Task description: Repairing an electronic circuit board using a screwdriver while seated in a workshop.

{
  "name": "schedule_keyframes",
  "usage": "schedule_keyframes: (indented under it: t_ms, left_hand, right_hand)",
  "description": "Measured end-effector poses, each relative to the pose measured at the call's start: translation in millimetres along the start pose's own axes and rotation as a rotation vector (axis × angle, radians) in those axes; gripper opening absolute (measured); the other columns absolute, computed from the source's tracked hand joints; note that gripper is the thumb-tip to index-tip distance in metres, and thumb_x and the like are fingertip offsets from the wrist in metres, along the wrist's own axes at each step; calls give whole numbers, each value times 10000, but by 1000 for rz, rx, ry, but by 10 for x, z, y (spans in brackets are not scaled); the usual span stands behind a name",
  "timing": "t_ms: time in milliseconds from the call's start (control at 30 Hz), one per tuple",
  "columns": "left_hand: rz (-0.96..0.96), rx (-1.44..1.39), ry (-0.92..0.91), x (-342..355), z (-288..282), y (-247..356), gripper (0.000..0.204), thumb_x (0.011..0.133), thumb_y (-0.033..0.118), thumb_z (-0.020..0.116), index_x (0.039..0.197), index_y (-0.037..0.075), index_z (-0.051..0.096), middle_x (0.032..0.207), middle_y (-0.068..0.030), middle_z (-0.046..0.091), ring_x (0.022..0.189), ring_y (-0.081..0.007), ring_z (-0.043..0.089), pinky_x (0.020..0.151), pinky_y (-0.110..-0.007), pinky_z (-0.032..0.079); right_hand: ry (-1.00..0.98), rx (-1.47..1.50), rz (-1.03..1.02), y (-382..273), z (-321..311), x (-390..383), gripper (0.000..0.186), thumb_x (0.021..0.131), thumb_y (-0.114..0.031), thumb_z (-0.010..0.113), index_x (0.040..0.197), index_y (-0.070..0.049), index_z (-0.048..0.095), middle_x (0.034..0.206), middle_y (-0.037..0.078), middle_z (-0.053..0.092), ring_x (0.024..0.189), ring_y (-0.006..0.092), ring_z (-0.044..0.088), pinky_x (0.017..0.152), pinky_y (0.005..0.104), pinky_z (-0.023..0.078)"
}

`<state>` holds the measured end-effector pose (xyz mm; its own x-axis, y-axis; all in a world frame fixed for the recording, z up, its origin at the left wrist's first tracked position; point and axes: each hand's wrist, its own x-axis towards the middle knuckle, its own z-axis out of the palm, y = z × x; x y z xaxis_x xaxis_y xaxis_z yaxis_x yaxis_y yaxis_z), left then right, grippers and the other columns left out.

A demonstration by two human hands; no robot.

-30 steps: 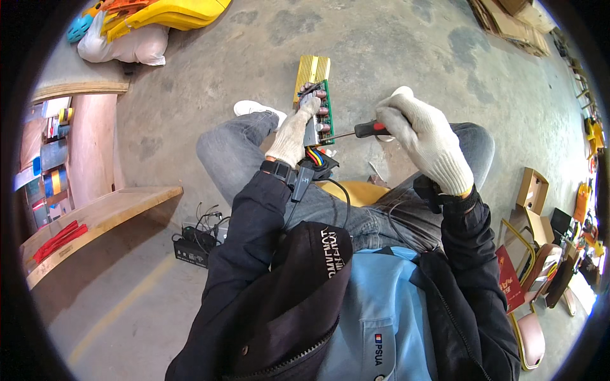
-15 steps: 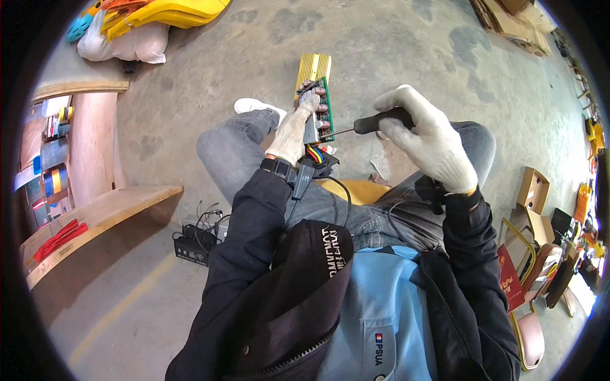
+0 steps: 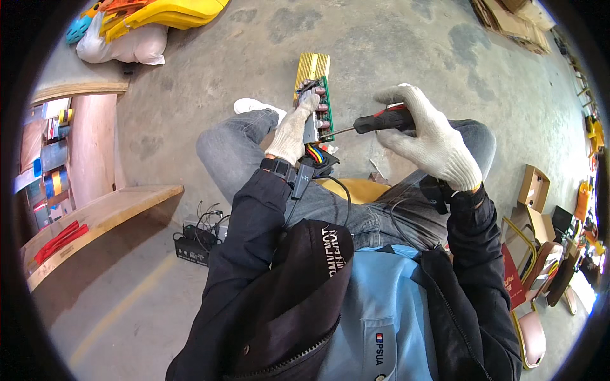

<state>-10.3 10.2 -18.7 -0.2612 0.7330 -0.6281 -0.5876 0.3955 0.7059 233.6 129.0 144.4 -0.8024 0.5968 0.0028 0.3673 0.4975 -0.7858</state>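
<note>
My left hand [image 3: 293, 132], in a white knit glove, is closed round a green circuit board [image 3: 329, 109] with a grey metal strip and several cylindrical capacitors along it. A gold ribbed metal housing [image 3: 314, 65] lies just beyond and partly under the board. Coloured wires [image 3: 314, 152] come out at the board's near end. In my gloved right hand [image 3: 424, 132] is a screwdriver [image 3: 386, 119] with a black and red handle. Its shaft points left, and the tip meets the board's near end; the exact contact point is too small to tell. The index finger stretches above the handle, the thumb below it.
A wooden bench [image 3: 101, 213] with red strips stands at left, a black box with cables [image 3: 194, 244] beside it. White sacks [image 3: 130, 46] and yellow plastic parts [image 3: 168, 14] are far left. Cardboard [image 3: 511, 25] lies far right; open boxes [image 3: 534, 187] and chairs stand at right.
My right hand has shifted slightly right and its fingers have loosened round the handle. The screwdriver handle has turned, showing red on top. My left hand and the board stay almost still.
</note>
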Motion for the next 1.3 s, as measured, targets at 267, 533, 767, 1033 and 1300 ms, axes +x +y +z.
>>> schedule_keyframes:
  t_ms: [267, 533, 767, 1033, 1300]
  left_hand:
    - [-8, -59, 7, -117, 101, 66, 488, 968, 517, 772, 1356, 239, 670, 1109, -5, 645, 840, -137, 647, 658, -369, 601]
    - [7, -27, -1, -73, 65, 36, 504, 980, 519, 754, 1381, 230, 655, 1134, -16, 648, 872, -145, 649, 677, -368, 605]
    - [-17, 18, -6, -132, 144, 112, 426, 1061, 499, 642, 1401, 243, 634, 1110, 9, 586, 899, -120, 568, 770, -323, 567]
    - [-17, -15, 0, -134, 130, 112, 373, 1068, 463, 644, 1368, 243, 646, 1083, 11, 569, 862, -112, 564, 720, -307, 556]
    - [-13, -28, -4, -111, 115, 90, 375, 1058, 475, 660, 1369, 265, 649, 1080, 14, 564, 844, -105, 564, 714, -293, 545]
  right_hand:
    - [10, 121, 133, 29, 6, -3, 281, 913, -125, 677, 1191, -87, 684, 1020, 124, 696, 935, 301, 586, 883, 392, 515]
    - [15, 139, 209, -2, 4, -12, 321, 908, -141, 687, 1227, -105, 668, 1021, 153, 624, 961, 286, 605, 902, 384, 522]
    - [9, 161, 241, 1, -29, -19, 331, 912, -155, 709, 1234, -91, 667, 1040, 157, 620, 988, 281, 657, 927, 371, 534]
    - [78, 162, 232, -4, -32, 9, 323, 925, -162, 725, 1228, -62, 676, 1117, 145, 671, 1012, 262, 700, 933, 374, 547]
    - [108, 153, 250, 67, 52, -14, 332, 931, -177, 743, 1240, -74, 679, 1104, 149, 654, 1027, 269, 700, 939, 372, 544]
